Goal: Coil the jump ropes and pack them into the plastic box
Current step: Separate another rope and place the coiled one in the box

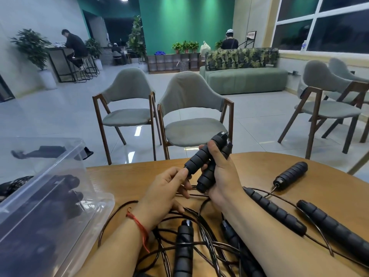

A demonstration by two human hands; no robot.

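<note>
Black handles (201,156), two together, are clamped in the right hand (223,176); left hand (167,188) fingers (180,173) pinch one handle's end. Box (60,156) stands left on the tabletop (123,176).

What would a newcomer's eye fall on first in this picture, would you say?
The right hand gripping two black foam handles above the wooden table, the left hand pinching one handle's end. Below them, a tangle of black cords and loose handles lies on it; a clear plastic box holding dark ropes is at the left.
</note>
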